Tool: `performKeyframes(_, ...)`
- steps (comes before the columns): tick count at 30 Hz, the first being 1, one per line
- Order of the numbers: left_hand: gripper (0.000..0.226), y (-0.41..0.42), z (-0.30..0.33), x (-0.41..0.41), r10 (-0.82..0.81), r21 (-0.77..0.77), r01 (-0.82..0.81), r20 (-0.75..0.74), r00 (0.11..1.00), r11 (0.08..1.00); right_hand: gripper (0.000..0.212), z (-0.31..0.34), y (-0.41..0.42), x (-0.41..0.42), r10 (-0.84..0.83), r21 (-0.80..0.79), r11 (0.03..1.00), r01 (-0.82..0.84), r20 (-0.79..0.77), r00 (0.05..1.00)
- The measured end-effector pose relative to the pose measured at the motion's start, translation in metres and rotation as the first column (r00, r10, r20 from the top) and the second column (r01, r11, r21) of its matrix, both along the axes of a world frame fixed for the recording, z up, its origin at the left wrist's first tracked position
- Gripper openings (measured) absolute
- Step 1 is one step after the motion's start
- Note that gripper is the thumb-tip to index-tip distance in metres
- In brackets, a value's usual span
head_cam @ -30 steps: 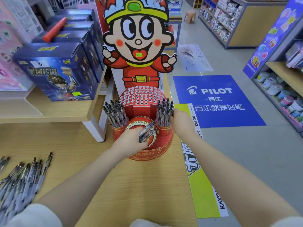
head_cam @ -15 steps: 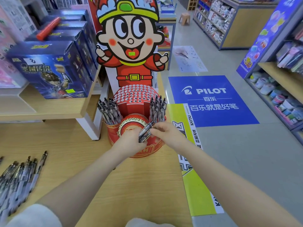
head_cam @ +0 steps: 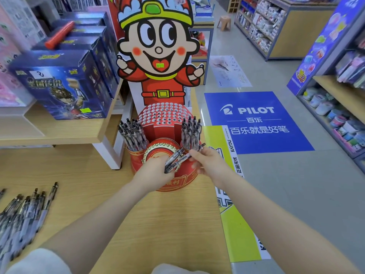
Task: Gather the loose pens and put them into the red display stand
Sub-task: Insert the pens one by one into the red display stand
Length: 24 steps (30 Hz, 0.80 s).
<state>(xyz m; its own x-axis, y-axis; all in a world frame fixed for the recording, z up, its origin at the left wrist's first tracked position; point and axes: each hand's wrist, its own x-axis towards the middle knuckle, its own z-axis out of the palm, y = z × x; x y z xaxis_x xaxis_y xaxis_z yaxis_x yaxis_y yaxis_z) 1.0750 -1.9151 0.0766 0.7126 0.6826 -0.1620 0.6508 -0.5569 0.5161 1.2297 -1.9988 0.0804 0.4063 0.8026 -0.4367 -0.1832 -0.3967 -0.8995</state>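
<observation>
Near left on the wooden table [head_cam: 167,224], loose pens [head_cam: 21,212], clear-barrelled with dark tips, lie in a heap. Farther in, the left hand [head_cam: 154,171] grips a small bundle of pens [head_cam: 175,159]; the right hand [head_cam: 209,163] pinches one pen from it. Just beyond stands the red display stand [head_cam: 164,133], pens upright in both side cups. Far right, a blue floor sign [head_cam: 256,123] reads "PILOT".
</observation>
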Motion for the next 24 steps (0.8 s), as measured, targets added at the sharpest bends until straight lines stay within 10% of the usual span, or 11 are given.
performKeyframes(6, 0.013, 0.003, 0.001, 0.007, -0.010, -0.009, 0.010, -0.001, 1.000, 1.000, 0.014, 0.007, 0.004, 0.014, -0.072, 0.136, 0.989, 0.051, 0.150, 0.986)
performKeyframes(12, 0.022, 0.011, 0.003, 0.009, -0.022, -0.046, 0.024, 0.038, 0.999, 0.999, 0.010, 0.018, 0.007, 0.052, -0.181, 0.152, 0.982, 0.108, 0.644, 0.743)
performKeyframes(24, 0.025, 0.022, 0.004, 0.000, 0.059, -0.068, -0.055, 0.057, 0.997, 0.996, 0.010, 0.007, 0.029, 0.056, 0.035, 0.019, 0.997, -0.080, 0.781, 0.623)
